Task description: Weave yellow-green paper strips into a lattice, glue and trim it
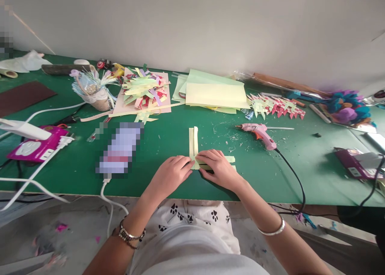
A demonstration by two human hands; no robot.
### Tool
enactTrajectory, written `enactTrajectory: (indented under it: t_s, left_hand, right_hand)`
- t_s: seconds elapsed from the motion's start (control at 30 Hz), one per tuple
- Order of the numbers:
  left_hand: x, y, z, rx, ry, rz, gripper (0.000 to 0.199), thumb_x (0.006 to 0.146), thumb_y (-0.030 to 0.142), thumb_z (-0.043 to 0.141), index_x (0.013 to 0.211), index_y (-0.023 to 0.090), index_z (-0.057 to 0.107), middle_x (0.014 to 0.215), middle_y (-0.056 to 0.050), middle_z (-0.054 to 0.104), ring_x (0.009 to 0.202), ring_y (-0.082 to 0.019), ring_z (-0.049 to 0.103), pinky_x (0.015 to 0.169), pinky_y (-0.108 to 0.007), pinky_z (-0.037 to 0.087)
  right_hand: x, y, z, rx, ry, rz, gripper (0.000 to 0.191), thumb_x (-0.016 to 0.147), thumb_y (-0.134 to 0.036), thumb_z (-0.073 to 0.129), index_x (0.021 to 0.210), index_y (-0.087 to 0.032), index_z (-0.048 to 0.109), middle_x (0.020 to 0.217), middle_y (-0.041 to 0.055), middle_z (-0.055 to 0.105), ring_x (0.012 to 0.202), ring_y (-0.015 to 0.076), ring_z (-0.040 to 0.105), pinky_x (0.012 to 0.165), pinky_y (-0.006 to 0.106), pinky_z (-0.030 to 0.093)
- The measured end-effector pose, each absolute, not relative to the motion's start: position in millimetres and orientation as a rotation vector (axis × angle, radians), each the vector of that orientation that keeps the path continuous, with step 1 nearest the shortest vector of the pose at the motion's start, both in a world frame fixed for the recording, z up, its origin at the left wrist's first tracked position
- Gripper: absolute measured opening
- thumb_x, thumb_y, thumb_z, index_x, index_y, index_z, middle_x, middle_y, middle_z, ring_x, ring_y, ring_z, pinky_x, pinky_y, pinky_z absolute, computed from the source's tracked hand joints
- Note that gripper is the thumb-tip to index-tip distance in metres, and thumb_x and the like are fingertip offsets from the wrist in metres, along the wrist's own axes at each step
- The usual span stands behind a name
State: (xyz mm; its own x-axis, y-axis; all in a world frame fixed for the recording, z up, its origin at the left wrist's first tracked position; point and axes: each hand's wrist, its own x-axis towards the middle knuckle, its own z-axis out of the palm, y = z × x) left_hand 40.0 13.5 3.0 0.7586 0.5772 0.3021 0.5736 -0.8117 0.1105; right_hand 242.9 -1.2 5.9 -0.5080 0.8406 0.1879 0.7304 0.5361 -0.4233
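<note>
Pale yellow-green paper strips (193, 140) lie on the green table in an L shape, two pointing away from me and two pointing right, crossing at a corner. My left hand (173, 172) pinches the left edge of that corner with its fingertips. From the other side, my right hand (218, 168) has its thumb and fingers closed on the corner and the start of the rightward strips. The fingers partly cover the crossing, so how the strips interlock there is hard to make out.
A pink glue gun (260, 132) lies to the right, its black cord running off the front edge. A blurred phone (120, 148) is at the left, near a magenta power strip (39, 142). Behind are paper sheets (215, 94), cut strips (147, 88) and a folded-paper chain (278, 105).
</note>
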Motion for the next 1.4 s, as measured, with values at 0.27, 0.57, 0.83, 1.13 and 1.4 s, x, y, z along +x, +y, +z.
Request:
enactTrajectory:
  t_s: [0.27,0.57,0.83,1.13,1.4]
  left_hand:
    - [45.2,13.5,3.6,2.914,1.06,0.488,0.024,0.093,0.023,0.038,0.104,0.017,0.058,0.087,-0.004,0.062,0.081,-0.018,0.057,0.067,-0.03,0.043]
    - [47.3,14.1,5.2,2.888,1.082,0.532,0.022,0.092,0.023,0.041,0.097,0.019,0.062,0.082,-0.003,0.059,0.076,-0.016,0.054,0.065,-0.028,0.041]
    - [45.6,16.7,3.7,2.865,1.045,0.533,0.024,0.092,0.025,0.041,0.1,0.018,0.062,0.081,-0.003,0.059,0.074,-0.016,0.053,0.063,-0.028,0.041]
    - [46.5,16.6,4.8,2.835,1.069,0.549,0.021,0.091,0.025,0.045,0.096,0.021,0.064,0.082,-0.002,0.059,0.073,-0.015,0.053,0.061,-0.027,0.039]
    - [42.2,16.3,6.4,2.815,1.008,0.509,0.023,0.091,0.026,0.042,0.107,0.021,0.059,0.092,-0.004,0.061,0.082,-0.017,0.056,0.069,-0.03,0.044]
  right_hand:
    - [242.3,-0.5,3.9,-1.286,-2.392,0.444,0.027,0.084,-0.023,0.046,0.109,-0.019,0.056,0.108,0.0082,0.057,0.097,0.0206,0.05,0.081,0.036,0.043]
    - [244.8,2.9,6.5,-1.247,-2.386,0.544,0.033,0.082,-0.033,0.054,0.112,-0.02,0.054,0.109,0.0079,0.054,0.097,0.0225,0.048,0.083,0.04,0.045]
    - [242.6,5.0,2.1,-1.267,-2.345,0.536,0.027,0.084,-0.033,0.052,0.108,-0.021,0.054,0.106,0.0073,0.055,0.093,0.021,0.048,0.081,0.039,0.045]
    - [242.2,2.0,0.1,-1.289,-2.356,0.475,0.02,0.086,-0.032,0.05,0.101,-0.02,0.056,0.104,0.0064,0.056,0.092,0.0194,0.049,0.079,0.035,0.041]
    - [239.6,1.3,0.6,-1.324,-2.329,0.468,0.018,0.084,-0.029,0.05,0.098,-0.021,0.056,0.103,0.0071,0.056,0.091,0.0198,0.049,0.078,0.036,0.041]
